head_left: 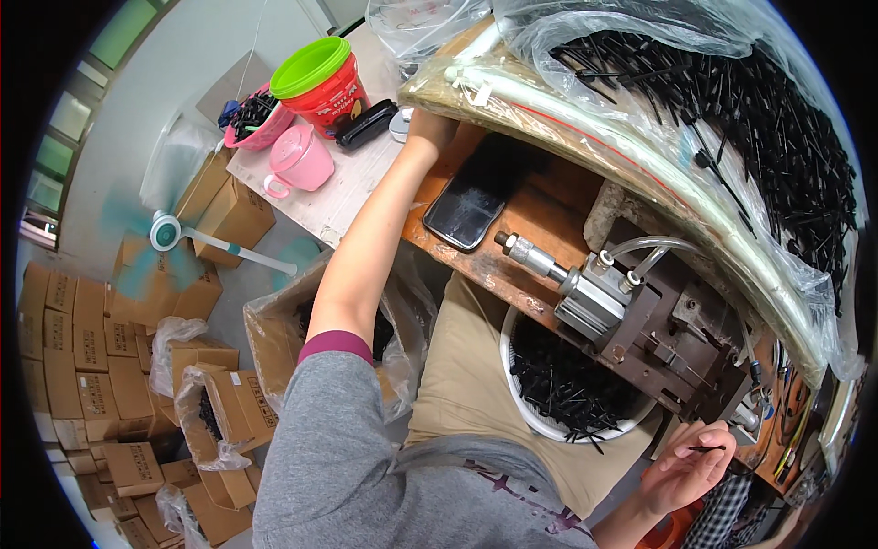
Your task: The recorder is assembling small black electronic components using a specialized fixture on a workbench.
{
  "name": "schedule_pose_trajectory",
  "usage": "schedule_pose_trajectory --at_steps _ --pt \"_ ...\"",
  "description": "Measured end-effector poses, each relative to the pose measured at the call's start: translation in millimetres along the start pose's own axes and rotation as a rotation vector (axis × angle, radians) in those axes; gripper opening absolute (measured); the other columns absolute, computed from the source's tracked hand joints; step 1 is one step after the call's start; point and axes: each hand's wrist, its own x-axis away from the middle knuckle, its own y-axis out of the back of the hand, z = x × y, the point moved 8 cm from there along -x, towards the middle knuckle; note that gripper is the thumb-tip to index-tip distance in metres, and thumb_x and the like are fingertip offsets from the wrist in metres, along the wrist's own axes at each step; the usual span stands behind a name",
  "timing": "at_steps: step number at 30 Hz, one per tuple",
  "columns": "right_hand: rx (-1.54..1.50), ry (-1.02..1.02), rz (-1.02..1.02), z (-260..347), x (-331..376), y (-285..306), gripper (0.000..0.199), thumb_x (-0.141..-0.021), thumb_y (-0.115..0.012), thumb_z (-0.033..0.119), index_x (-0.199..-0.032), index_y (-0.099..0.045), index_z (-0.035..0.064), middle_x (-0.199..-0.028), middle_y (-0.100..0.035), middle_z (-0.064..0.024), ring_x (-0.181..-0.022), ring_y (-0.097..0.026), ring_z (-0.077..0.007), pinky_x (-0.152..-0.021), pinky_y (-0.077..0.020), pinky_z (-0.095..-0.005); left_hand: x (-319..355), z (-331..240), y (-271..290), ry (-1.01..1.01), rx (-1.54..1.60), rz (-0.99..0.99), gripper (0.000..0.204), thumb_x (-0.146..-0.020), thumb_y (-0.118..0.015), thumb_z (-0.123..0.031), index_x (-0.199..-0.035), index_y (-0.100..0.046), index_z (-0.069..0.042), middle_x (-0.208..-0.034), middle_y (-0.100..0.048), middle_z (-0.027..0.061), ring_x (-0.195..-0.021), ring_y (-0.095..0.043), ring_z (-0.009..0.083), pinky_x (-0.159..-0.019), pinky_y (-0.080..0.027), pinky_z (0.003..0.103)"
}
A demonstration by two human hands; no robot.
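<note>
My left arm reaches up past the workbench [462, 265], and my left hand [430, 133] goes in under the padded, plastic-wrapped edge of a raised tray [567, 128]. Its fingers are hidden there. My right hand [690, 465], at the lower right, has its fingers curled with a small thin black part [706, 448] pinched in them. Just above this hand sits a dark metal fixture [677, 329] with a silver pneumatic cylinder [590, 304] and clear tubing. Between my legs and the bench edge rests a white tub [514, 389] of thin black parts [572, 375].
Loose black plastic parts [759, 137] fill the raised tray. A black phone [471, 201] lies beneath its edge. At the back left stand a pink mug [302, 157], a red bucket [329, 91] and a pink basket [261, 133]. A spinning fan [166, 232] and stacked cartons [96, 357] occupy the left.
</note>
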Motion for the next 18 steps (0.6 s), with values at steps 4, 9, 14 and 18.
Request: schedule_pose_trajectory --at_steps 4,9,14,18 --pt "-0.007 0.001 -0.009 0.2 0.6 1.7 0.03 -0.104 -0.047 0.026 -0.091 -0.049 -0.0012 -0.074 -0.042 -0.0063 -0.045 -0.037 -0.0084 -0.042 -0.0256 -0.0213 -3.9 -4.9 5.0 0.001 0.014 -0.011 0.037 -0.089 -0.057 -0.011 -0.126 -0.057 -0.002 -0.131 -0.056 0.0207 -0.125 -0.049 0.0375 -0.105 -0.039 0.042" --pt "-0.031 -0.015 -0.008 -3.7 1.6 5.4 0.029 -0.104 -0.047 0.025 -0.093 -0.05 -0.0019 -0.075 -0.043 -0.0069 -0.045 -0.037 -0.0086 -0.043 -0.0259 -0.0211 -7.6 -6.8 16.4 0.067 0.101 -0.081 0.035 -0.088 -0.059 -0.008 -0.122 -0.059 -0.001 -0.125 -0.06 0.0203 -0.12 -0.053 0.0355 -0.102 -0.041 0.04" --pt "-0.027 -0.012 -0.026 -4.9 1.3 6.7 0.029 -0.104 -0.046 0.024 -0.093 -0.05 -0.002 -0.076 -0.043 -0.0073 -0.045 -0.036 -0.0084 -0.043 -0.0259 -0.0205 -6.6 -15.2 23.4 0.163 0.266 -0.177 0.033 -0.088 -0.059 -0.007 -0.12 -0.06 0.0 -0.122 -0.062 0.0187 -0.117 -0.056 0.031 -0.1 -0.042 0.038" --pt "-0.021 -0.019 -0.04 -4.3 1.5 8.9 0.029 -0.104 -0.046 0.024 -0.093 -0.05 -0.002 -0.076 -0.043 -0.0072 -0.045 -0.035 -0.0081 -0.043 -0.0256 -0.0203 -1.1 -7.3 27.2 0.348 0.443 -0.234 0.032 -0.087 -0.061 -0.006 -0.119 -0.062 0.0 -0.12 -0.064 0.0176 -0.113 -0.059 0.0282 -0.097 -0.045 0.036"
